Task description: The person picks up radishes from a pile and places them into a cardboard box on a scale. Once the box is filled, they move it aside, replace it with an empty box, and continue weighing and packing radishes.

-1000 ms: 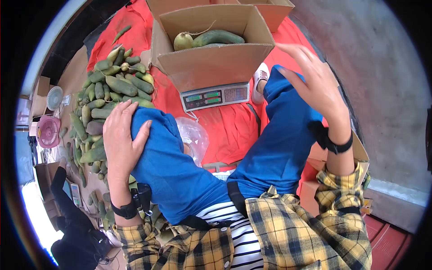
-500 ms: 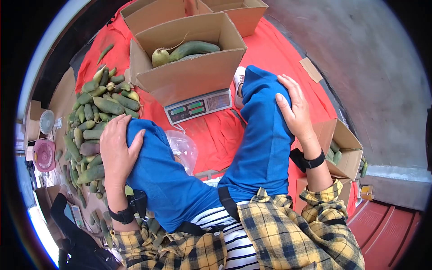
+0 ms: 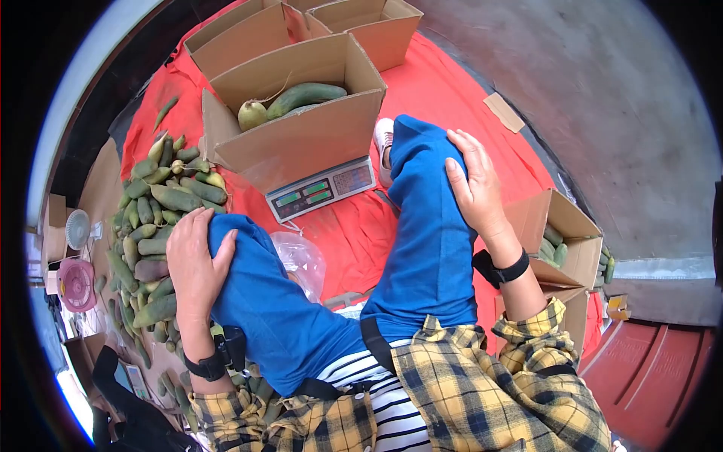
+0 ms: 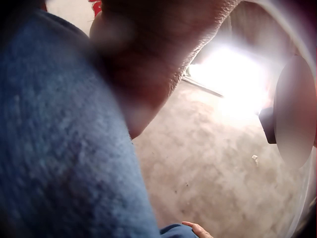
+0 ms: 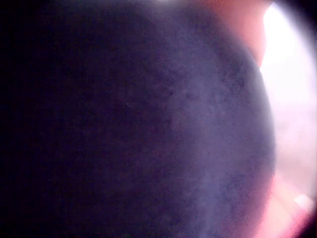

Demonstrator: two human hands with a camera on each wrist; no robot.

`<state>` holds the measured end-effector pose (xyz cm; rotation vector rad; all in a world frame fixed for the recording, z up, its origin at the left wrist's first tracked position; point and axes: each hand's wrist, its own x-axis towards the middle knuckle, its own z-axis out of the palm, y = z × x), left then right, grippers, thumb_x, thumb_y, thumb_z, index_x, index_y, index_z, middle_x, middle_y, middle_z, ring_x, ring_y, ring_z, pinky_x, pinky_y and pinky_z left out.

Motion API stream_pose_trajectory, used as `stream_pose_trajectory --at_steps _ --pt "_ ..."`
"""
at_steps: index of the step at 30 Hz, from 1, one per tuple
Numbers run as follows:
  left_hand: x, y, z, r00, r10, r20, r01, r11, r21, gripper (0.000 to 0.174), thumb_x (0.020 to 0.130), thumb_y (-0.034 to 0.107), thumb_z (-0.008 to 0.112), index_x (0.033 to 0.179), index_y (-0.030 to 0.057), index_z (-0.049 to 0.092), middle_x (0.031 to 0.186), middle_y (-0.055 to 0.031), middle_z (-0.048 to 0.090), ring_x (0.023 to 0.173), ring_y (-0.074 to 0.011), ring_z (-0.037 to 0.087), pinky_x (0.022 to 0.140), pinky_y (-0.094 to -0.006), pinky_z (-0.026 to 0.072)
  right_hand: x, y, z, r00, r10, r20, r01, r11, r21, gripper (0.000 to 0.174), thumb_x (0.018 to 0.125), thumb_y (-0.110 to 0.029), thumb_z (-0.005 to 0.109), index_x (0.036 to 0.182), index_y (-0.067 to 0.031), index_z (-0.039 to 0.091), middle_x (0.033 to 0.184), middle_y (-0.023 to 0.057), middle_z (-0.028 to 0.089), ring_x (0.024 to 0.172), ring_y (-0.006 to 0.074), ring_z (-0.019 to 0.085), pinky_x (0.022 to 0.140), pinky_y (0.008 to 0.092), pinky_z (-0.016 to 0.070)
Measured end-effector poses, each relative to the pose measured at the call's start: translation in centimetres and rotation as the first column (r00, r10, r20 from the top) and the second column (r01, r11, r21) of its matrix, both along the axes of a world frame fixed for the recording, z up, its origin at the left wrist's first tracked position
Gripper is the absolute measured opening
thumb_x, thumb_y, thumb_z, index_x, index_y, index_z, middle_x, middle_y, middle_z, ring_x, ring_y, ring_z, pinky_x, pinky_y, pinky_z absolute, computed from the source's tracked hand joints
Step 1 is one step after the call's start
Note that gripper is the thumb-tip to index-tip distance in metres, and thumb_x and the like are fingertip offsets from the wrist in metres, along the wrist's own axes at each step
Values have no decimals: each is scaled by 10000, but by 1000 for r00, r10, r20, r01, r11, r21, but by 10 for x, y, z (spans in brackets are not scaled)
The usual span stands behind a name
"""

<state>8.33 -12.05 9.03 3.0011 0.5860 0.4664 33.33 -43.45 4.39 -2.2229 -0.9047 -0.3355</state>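
Observation:
In the head view, my left hand [image 3: 196, 264] rests on the left knee of the blue trousers [image 3: 263, 301], fingers relaxed and thumb spread. My right hand [image 3: 478, 192] lies on the right knee, its fingers extended. Both hold nothing. Trouser cloth [image 4: 59, 139] and the underside of the left hand [image 4: 148, 49] fill much of the left wrist view; dark cloth [image 5: 148, 124] covers most of the right one. Ahead of the knees, an open cardboard box [image 3: 301, 147] stands on a digital scale [image 3: 354, 178]. Inside are a long green radish [image 3: 307, 96] and a rounder pale one [image 3: 252, 114].
Many green radishes [image 3: 177, 198] are heaped on the left. More boxes [image 3: 369, 34] stand behind the scale, and one with radishes [image 3: 580, 218] is at the right. A plastic bag [image 3: 305, 264] lies between the legs on red cloth [image 3: 346, 256]. A person in black [image 3: 132, 407] is at lower left.
My right hand has come down from beside the box onto the right knee. My left hand has stayed on its knee. The head view has shifted, moving the box leftward in it.

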Motion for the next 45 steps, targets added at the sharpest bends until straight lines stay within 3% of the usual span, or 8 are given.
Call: stream_pose_trajectory --at_steps 13,21,27,30,33,35,39,45 --pt "-3 3 -1 1000 18 5 -18 1000 -20 408 785 248 658 1105 13 569 1127 -147 583 1068 -318 534 931 -406 396 -2 0 3 999 -15 32 16 1000 -24 379 905 -268 530 1237 -87 546 1246 164 528 1155 333 505 974 404 406" --pt "-4 6 -3 1000 4 30 -4 1000 -24 382 782 242 653 1077 13 572 1108 -147 588 1047 -323 541 913 -406 406 4 -25 -15 990 -29 -135 54 981 187 385 953 -262 438 1240 -19 520 1195 184 556 1139 306 525 967 370 402" --pt "-14 10 -2 998 47 45 -45 998 -46 378 777 242 656 1066 11 579 1100 -148 595 1037 -324 548 906 -406 413 16 -63 -33 951 -140 -275 164 985 63 429 998 -319 333 1238 -10 509 1155 185 576 1095 297 554 933 368 421" --pt "-19 13 -1 998 53 41 -50 997 -59 383 777 243 655 1071 9 580 1098 -150 598 1032 -324 552 907 -403 415 21 -78 -64 974 -171 -147 169 985 -28 418 1007 -301 311 1216 1 512 1142 192 580 1069 330 562 913 379 432" --pt "-21 14 -1 998 63 19 -62 996 -70 383 779 239 655 1076 9 580 1099 -147 599 1034 -321 553 913 -398 415 17 -87 -74 952 -180 -248 202 977 67 406 1009 -280 303 1197 14 510 1126 203 584 1055 365 559 914 383 435" --pt "-22 18 -3 998 62 17 -61 997 -47 355 805 217 638 1090 18 568 1105 -149 594 1036 -331 551 915 -392 416 9 -94 -70 928 -186 -322 176 983 -60 414 1007 -269 297 1217 29 494 1159 224 572 1094 384 537 945 379 422" --pt "-25 20 -5 997 78 18 -76 995 -63 383 792 241 651 1091 15 575 1112 -143 595 1052 -316 547 926 -394 408 9 -112 -93 963 -161 -217 159 987 -30 416 995 -248 307 1241 41 477 1213 234 548 1135 383 520 970 383 411" --pt "-26 19 -8 997 59 47 -58 998 -29 370 814 232 630 1103 10 564 1111 -151 591 1040 -329 548 911 -400 413 0 -108 -68 938 -59 -342 34 996 -78 408 946 -201 391 1266 42 461 1243 235 536 1166 378 505 967 376 412"
